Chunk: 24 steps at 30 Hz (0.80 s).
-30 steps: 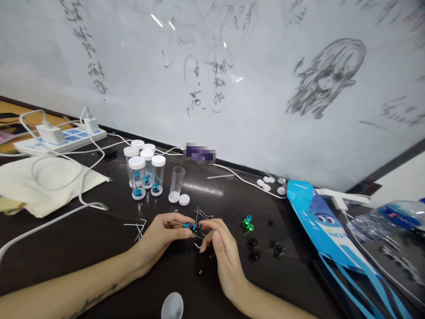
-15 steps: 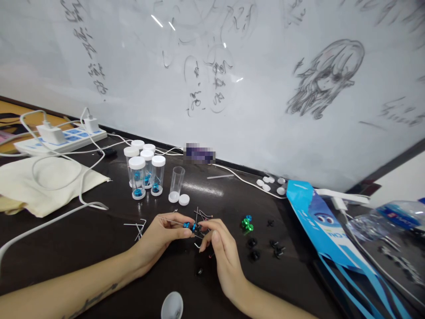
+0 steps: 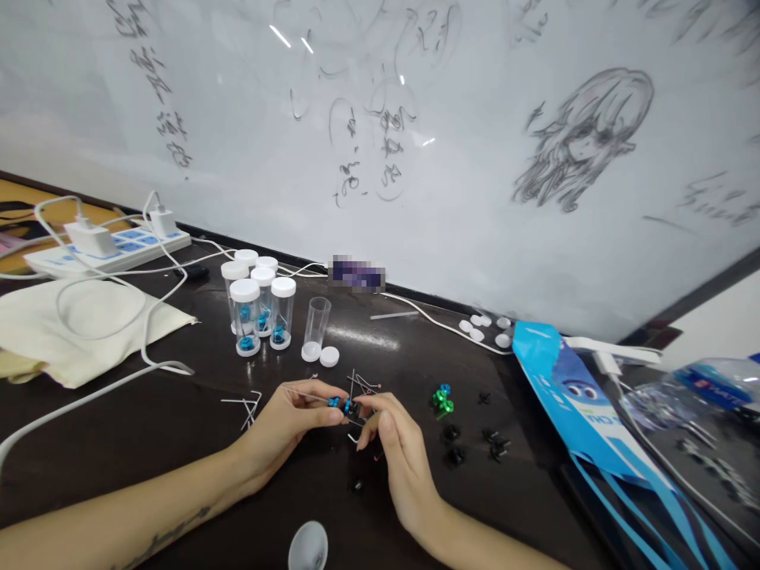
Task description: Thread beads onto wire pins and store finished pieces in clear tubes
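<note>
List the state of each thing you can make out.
left hand, pinching the blue piece
right hand, fingertips at the dark end; grip unclear
blue piece, held off the table
capped tubes, closed, upright
open tube, uncapped, standing
loose lid, lying beside the open tube
power strip, two adapters plugged in
cloth, lying spread, cable across it

Blue part [image 3: 336, 403] is gleaming, metal-like. Dark tabletop [image 3: 385, 340] is reflecting light, glossy. Uncapped clear tube [image 3: 317, 321] is looking smooth, plastic. Cream cloth [image 3: 100, 309] is lying matt.
</note>
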Tool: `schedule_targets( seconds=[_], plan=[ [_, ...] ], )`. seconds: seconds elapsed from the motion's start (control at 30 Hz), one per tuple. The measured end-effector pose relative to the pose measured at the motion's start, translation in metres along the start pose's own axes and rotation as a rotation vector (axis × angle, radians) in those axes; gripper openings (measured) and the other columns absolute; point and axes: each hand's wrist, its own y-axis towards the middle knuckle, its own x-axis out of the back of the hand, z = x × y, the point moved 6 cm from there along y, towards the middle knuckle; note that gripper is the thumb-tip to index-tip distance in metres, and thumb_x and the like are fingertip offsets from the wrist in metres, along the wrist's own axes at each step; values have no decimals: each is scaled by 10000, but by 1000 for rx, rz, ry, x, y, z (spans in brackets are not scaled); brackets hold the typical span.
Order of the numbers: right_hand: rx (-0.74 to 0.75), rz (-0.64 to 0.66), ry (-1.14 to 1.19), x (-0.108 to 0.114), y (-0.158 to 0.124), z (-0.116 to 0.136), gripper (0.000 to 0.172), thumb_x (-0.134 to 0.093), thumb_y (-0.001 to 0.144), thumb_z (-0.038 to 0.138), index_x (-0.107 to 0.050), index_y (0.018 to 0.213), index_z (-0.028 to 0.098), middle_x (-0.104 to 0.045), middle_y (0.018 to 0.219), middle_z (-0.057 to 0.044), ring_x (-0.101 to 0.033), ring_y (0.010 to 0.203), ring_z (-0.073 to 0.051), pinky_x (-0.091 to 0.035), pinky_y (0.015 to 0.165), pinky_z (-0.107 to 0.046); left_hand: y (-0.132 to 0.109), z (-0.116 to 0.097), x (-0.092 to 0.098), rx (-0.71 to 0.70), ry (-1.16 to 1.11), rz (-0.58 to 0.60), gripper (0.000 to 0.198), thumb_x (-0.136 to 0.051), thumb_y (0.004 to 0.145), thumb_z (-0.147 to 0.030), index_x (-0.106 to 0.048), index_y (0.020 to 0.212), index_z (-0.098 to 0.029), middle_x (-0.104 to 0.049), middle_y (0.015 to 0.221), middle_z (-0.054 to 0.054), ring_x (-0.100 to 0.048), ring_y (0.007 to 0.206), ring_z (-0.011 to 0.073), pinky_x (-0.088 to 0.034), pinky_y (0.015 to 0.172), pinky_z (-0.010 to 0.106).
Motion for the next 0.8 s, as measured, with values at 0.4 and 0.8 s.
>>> schedule_targets(
  seconds=[0.4,0.8],
  plan=[
    [-72,2,39,-1,0,-6,227,-507,967,344,-562,1156,231,-610,935,-17,-608,698,-147,-463,706,-285,-1,0,-1,15,17,-19,234,-859,610,-135,-787,829,-175,-775,753,36,-695,726,164,-504,763,257],
    [-69,5,-17,-2,2,-4,76,-615,910,272,-622,914,197,-585,700,30,-569,676,-145,-433,684,-267,0,2,-1,10,117,2,225,-862,595,-162,-791,809,-172,-765,733,42,-676,710,176,-488,727,269]
  ],
)
